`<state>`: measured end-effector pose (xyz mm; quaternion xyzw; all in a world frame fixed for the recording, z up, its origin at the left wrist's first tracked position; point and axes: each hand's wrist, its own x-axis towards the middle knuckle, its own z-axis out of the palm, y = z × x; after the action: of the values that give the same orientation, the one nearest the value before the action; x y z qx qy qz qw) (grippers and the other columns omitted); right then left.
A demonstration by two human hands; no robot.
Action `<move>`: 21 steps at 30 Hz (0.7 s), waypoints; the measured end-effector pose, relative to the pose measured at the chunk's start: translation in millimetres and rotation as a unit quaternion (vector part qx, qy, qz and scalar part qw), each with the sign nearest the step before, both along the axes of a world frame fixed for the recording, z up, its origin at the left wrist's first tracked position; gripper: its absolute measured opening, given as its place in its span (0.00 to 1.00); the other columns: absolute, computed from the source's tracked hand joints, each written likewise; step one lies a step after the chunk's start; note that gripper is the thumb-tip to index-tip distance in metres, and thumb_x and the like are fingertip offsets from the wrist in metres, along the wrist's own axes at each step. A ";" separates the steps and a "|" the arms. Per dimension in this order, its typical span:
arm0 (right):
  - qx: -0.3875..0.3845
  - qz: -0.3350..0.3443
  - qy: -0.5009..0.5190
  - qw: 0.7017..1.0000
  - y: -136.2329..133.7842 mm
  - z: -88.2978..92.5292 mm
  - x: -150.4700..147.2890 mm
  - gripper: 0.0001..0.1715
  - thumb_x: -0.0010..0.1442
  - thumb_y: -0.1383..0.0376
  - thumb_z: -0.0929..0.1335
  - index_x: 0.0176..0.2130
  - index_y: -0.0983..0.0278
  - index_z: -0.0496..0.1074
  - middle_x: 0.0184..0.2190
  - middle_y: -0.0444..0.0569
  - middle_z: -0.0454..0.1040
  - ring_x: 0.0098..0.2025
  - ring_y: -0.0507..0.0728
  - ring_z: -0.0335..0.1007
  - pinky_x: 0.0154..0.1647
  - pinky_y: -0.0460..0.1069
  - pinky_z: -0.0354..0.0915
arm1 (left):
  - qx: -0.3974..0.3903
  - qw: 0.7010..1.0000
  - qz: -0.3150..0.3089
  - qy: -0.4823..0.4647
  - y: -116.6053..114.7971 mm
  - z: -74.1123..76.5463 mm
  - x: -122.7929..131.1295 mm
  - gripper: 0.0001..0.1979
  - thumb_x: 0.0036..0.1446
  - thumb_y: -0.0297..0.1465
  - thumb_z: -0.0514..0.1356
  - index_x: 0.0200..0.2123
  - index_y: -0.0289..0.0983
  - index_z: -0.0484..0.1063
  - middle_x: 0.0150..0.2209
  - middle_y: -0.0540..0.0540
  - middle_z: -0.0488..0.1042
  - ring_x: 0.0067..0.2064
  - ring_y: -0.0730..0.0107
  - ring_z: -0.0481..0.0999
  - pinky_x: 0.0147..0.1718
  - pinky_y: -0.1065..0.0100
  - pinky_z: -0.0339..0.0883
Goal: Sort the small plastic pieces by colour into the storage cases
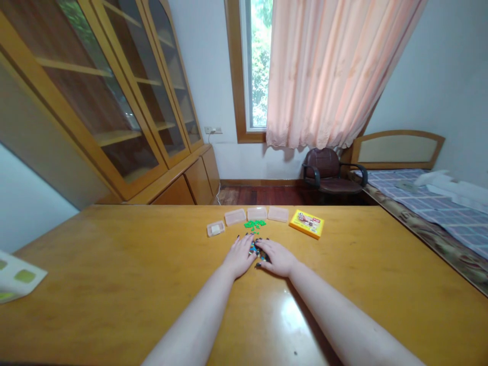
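My left hand (239,256) and right hand (276,257) lie open, gripping nothing, around dark beads (254,250). Green beads (254,224) lie just beyond them.

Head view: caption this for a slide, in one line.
Left hand and right hand around small blue pieces on a wooden table, with green pieces and clear plastic boxes beyond.

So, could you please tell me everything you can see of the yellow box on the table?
The yellow box is a flat, rectangular package that looks like printed card. Its bright yellow top carries a red and white picture panel, with print too small to read. It lies flat and slightly askew on the wooden table, right of a clear plastic box, and nothing touches it except the table.
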<state>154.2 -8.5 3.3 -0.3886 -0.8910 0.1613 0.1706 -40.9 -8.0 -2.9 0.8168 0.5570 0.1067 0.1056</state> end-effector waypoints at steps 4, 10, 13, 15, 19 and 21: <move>0.000 -0.025 0.007 1.000 -0.5 0.9 -1.9 0.41 0.57 0.49 0.65 0.61 0.70 0.59 0.61 0.62 0.59 0.63 0.65 0.53 0.63 0.60 0.49 | -0.014 1.000 0.003 0.006 -1.7 2.1 4.9 0.30 0.59 0.37 0.49 0.63 0.34 0.52 0.65 0.39 0.52 0.66 0.62 0.49 0.64 0.55 0.39; -0.005 -0.023 0.103 0.994 0.6 -6.1 9.0 0.29 0.61 0.54 0.62 0.57 0.64 0.63 0.56 0.56 0.67 0.58 0.60 0.61 0.61 0.58 0.54 | -0.013 0.999 -0.019 -0.033 0.6 -6.2 2.2 0.28 0.61 0.36 0.47 0.64 0.35 0.50 0.66 0.41 0.52 0.66 0.64 0.49 0.64 0.56 0.41; -0.015 -0.152 0.104 0.983 12.4 -12.6 12.6 0.27 0.63 0.57 0.59 0.57 0.65 0.64 0.58 0.58 0.64 0.61 0.61 0.58 0.62 0.59 0.51 | -0.008 0.994 0.105 -0.024 16.0 -9.1 -1.5 0.30 0.63 0.38 0.44 0.64 0.29 0.48 0.66 0.35 0.48 0.67 0.58 0.47 0.64 0.52 0.41; -0.029 -0.177 0.050 0.982 23.4 -14.1 10.8 0.30 0.63 0.56 0.60 0.60 0.67 0.61 0.61 0.59 0.59 0.64 0.62 0.52 0.64 0.60 0.45 | -0.019 0.992 0.125 -0.002 28.7 -8.3 -1.8 0.31 0.63 0.40 0.43 0.64 0.27 0.48 0.66 0.34 0.48 0.67 0.56 0.47 0.64 0.52 0.41; -0.043 -0.119 -0.029 0.991 41.5 -9.8 3.9 0.36 0.62 0.52 0.59 0.64 0.67 0.54 0.65 0.56 0.50 0.67 0.60 0.42 0.66 0.59 0.37 | -0.028 0.996 0.079 0.033 44.5 -2.3 4.1 0.31 0.63 0.40 0.41 0.64 0.29 0.50 0.66 0.36 0.49 0.67 0.57 0.47 0.63 0.51 0.41; -0.050 -0.098 -0.040 0.993 46.4 -7.7 2.8 0.36 0.63 0.51 0.58 0.64 0.66 0.54 0.65 0.56 0.49 0.67 0.60 0.42 0.66 0.60 0.36 | -0.034 0.998 0.044 0.035 46.1 0.8 7.6 0.29 0.63 0.39 0.41 0.64 0.32 0.50 0.66 0.39 0.49 0.67 0.59 0.47 0.64 0.51 0.41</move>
<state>157.0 38.0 -4.3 -0.4887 -0.8453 0.1725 0.1302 -33.3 38.1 -2.1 0.7908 0.5990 0.0636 0.1087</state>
